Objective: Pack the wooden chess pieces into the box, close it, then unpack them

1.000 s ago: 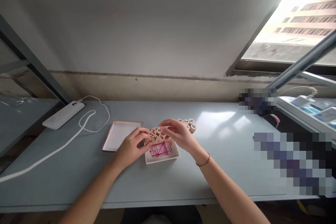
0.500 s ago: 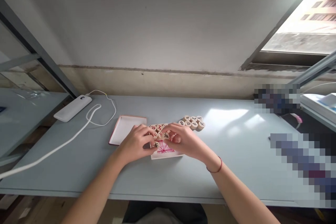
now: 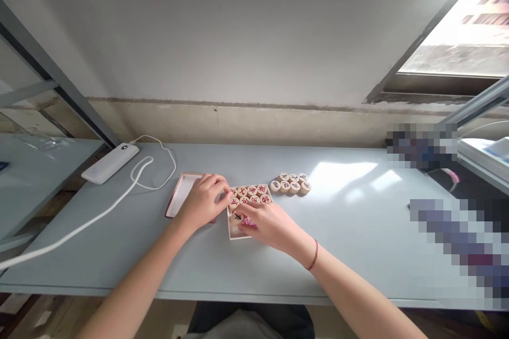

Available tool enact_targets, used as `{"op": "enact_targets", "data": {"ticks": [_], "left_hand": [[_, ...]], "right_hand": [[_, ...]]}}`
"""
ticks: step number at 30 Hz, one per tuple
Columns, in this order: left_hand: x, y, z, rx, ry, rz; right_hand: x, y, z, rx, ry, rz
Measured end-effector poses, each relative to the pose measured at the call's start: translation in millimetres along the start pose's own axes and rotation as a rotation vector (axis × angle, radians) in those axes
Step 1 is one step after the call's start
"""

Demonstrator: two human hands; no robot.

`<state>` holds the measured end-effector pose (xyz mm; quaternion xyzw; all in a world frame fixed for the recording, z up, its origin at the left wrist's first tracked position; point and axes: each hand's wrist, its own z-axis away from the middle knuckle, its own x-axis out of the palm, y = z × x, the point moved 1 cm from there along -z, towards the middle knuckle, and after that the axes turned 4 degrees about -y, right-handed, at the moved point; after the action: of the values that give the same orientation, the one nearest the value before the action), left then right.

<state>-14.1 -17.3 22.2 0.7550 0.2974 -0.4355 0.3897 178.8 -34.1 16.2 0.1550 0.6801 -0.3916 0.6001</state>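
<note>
A small open box (image 3: 229,226) lies on the grey table (image 3: 350,243), with several round wooden chess pieces (image 3: 252,191) set in rows in its far half. My left hand (image 3: 202,202) rests curled against the box's left side, fingertips touching the pieces there. My right hand (image 3: 268,224) lies over the near half of the box, its fingers bent onto a black-marked piece (image 3: 237,216). What the fingers hold is hidden. The box's lid (image 3: 177,196) lies upturned to the left, partly under my left hand.
Several more chess pieces (image 3: 290,184) sit in a cluster right of the box. A white power bank (image 3: 110,163) with a looping white cable (image 3: 99,211) lies at the far left. A metal frame post stands left, and blurred items lie far right.
The pieces now lie in rows in the box. My right hand has come down over the near half of the box, and my left hand has shifted to its left edge.
</note>
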Motion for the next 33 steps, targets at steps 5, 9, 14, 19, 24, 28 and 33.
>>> {"op": "enact_targets", "data": {"ticks": [5,9,14,19,24,28,33], "left_hand": [[-1.6,-2,-20,-0.02,-0.027,-0.07],[2.8,-9,-19,-0.045,0.023,-0.049],[6.9,-20,-9,-0.033,0.043,-0.007],[8.8,-18,-8,-0.002,0.038,0.035],[10.1,-15,-7,-0.016,0.033,0.041],[7.9,-14,-6,-0.019,0.039,0.043],[7.3,0,-3,-0.047,0.154,0.083]], "right_hand": [[1,-8,-4,0.034,-0.016,0.022],[-13,4,-3,0.058,0.05,-0.216],[-47,57,-10,0.479,0.277,-0.082],[-59,95,-29,0.707,-0.015,0.081],[-55,102,-40,0.704,-0.15,0.104],[-57,101,-41,0.703,-0.139,0.104],[-57,73,-29,0.547,0.095,-0.278]]}}
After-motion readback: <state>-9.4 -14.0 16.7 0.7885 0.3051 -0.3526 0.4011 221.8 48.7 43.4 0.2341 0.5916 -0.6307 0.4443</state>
